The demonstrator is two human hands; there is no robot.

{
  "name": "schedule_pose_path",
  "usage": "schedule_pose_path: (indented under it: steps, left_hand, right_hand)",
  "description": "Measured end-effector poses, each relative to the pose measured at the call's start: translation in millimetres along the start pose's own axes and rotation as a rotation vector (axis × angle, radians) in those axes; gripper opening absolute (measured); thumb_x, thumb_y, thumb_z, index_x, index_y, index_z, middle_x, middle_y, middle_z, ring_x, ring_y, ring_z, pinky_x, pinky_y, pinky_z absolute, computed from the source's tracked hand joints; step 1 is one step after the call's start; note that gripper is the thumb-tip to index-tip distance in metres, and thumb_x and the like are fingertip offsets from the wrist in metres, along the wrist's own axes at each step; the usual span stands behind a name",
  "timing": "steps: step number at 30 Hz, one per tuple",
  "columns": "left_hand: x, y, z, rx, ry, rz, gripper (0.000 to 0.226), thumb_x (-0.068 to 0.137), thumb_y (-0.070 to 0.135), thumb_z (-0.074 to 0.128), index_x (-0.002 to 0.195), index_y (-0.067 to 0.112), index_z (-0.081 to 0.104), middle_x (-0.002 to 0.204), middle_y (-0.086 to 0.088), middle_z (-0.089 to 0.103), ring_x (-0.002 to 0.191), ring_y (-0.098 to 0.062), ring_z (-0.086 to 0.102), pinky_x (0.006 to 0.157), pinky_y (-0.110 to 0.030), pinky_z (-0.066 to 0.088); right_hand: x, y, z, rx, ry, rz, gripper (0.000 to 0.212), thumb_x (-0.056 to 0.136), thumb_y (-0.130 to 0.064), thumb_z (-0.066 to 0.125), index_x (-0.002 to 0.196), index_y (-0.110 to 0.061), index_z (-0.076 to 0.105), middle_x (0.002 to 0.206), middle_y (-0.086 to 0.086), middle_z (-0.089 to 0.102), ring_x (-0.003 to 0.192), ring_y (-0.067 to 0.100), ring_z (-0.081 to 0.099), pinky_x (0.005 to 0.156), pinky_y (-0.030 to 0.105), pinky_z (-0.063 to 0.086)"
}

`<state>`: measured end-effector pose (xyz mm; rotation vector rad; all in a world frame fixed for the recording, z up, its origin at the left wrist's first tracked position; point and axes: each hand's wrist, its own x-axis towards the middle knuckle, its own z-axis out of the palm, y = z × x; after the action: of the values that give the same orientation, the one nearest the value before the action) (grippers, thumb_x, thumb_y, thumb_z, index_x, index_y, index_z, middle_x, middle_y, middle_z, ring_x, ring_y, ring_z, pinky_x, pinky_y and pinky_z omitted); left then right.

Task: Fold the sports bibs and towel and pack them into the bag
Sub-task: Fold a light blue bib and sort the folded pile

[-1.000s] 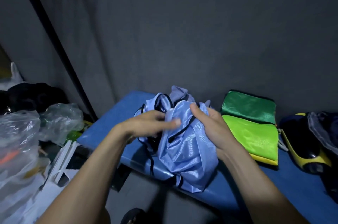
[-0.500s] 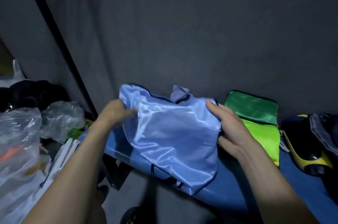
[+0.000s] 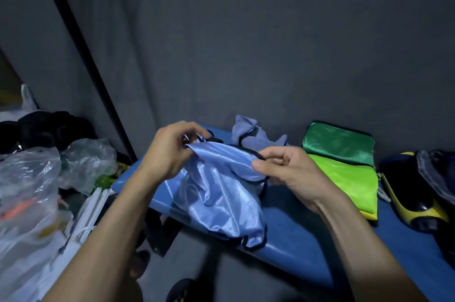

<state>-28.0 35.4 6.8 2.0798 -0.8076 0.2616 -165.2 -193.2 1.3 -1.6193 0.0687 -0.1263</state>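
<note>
A shiny light-blue sports bib (image 3: pixel 221 193) with black trim hangs between my hands over the blue bench (image 3: pixel 307 242). My left hand (image 3: pixel 170 151) pinches its upper left edge. My right hand (image 3: pixel 288 173) grips its upper right edge by the black trim. The bib's lower part drapes over the bench's front edge. Behind it lies a crumpled light-blue cloth (image 3: pixel 251 131). To the right sits a stack of folded bibs: a dark green one (image 3: pixel 339 144) on top at the back, a lime green one (image 3: pixel 349 185) in front, with a yellow edge beneath.
A yellow and black bag (image 3: pixel 416 198) with dark cloth on it sits at the bench's right end. Clear plastic bags (image 3: pixel 32 185) and dark clothing (image 3: pixel 49 129) pile up at the left. A grey curtain wall stands behind the bench.
The bib went from bunched, to spread wide between my hands, to now gathered at its top edge, with my hands closer together and my right hand pinching the trim.
</note>
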Motion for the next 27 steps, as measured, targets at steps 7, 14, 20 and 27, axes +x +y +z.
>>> schedule_pose_path:
  steps: [7, 14, 20, 27]
  left_hand:
    - [-4, 29, 12, 0.236, 0.157, 0.119, 0.041, 0.074, -0.004, 0.058, 0.104, 0.022, 0.062, 0.095, 0.010, 0.051, 0.086, -0.015, 0.057, 0.075, -0.031, 0.049]
    - [-26, 65, 29, 0.048, -0.045, 0.048, 0.042, 0.079, 0.049, 0.075, 0.095, 0.021, 0.048, 0.078, 0.006, 0.065, 0.074, -0.015, 0.063, 0.071, -0.037, 0.052]
    - [-7, 34, 10, -0.118, 0.052, -0.028, 0.025, 0.084, 0.025, 0.051, 0.090, 0.016, 0.074, 0.087, -0.002, 0.076, 0.085, -0.019, 0.070, 0.084, -0.044, 0.057]
    - [-3, 35, -43, -1.144, 0.350, -0.467, 0.035, 0.099, 0.019, 0.052, 0.070, 0.020, 0.070, 0.073, 0.000, 0.066, 0.070, -0.014, 0.065, 0.074, -0.027, 0.054]
  right_hand:
    - [12, -6, 18, 0.347, 0.136, -0.041, 0.008, 0.098, -0.012, 0.061, 0.103, -0.006, 0.064, 0.086, 0.008, 0.070, 0.076, 0.021, 0.065, 0.069, 0.031, 0.059]
    - [20, -14, 34, 0.324, 0.053, -0.175, 0.006, 0.100, -0.009, 0.059, 0.104, -0.006, 0.061, 0.085, 0.016, 0.071, 0.070, 0.022, 0.064, 0.069, 0.029, 0.057]
    - [30, -6, 26, 0.166, 0.206, -0.086, 0.019, 0.107, -0.017, 0.050, 0.102, -0.005, 0.064, 0.097, 0.012, 0.076, 0.091, 0.024, 0.074, 0.080, 0.034, 0.059]
    - [44, 71, 19, -1.018, 0.160, 0.398, 0.039, 0.100, -0.041, 0.055, 0.122, -0.008, 0.053, 0.131, 0.015, 0.055, 0.121, 0.037, 0.056, 0.085, 0.038, 0.044]
